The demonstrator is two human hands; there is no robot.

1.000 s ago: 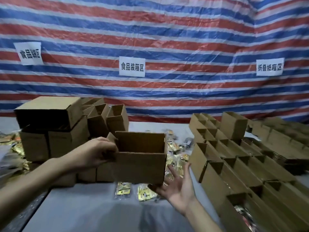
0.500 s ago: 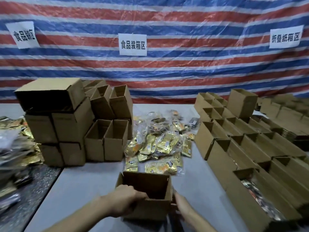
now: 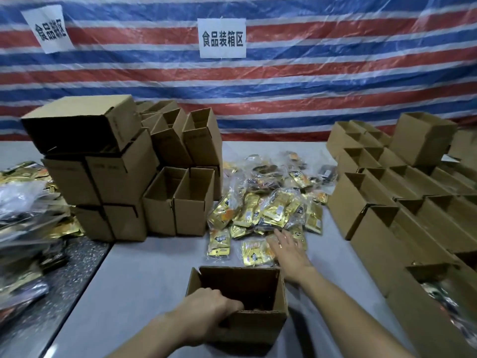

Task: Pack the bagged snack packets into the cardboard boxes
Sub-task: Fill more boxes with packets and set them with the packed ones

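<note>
Bagged snack packets (image 3: 271,208) lie in a loose gold heap in the middle of the grey table (image 3: 144,280). They sit between a stack of cardboard boxes (image 3: 116,177) on the left and rows of upright boxes (image 3: 387,202) on the right, so anyone at the near edge can feed from the pile to either side. One open box (image 3: 253,329) sits right in front of the person, mouth up, just this side of the heap. From where I stand it looks empty or nearly so, though its floor is in shadow. I'd say it stands there as the one to fill next, close to the pile so each bag has only a short trip. The left hand (image 3: 209,308) is on the box's near left corner, fingers curled over the rim and into the mouth, gripping the cardboard. That looks like steadying, so the light box won't skid or tip when a bag drops in. The right hand (image 3: 286,248) is stretched past the box's far right corner to the nearest bag (image 3: 254,254) at the front of the heap. It is palm down with fingers straight and spread wide, and it holds nothing. Its fingers lie over the bag's right edge, but I cannot tell whether they press the plastic or hover just above it.
</note>
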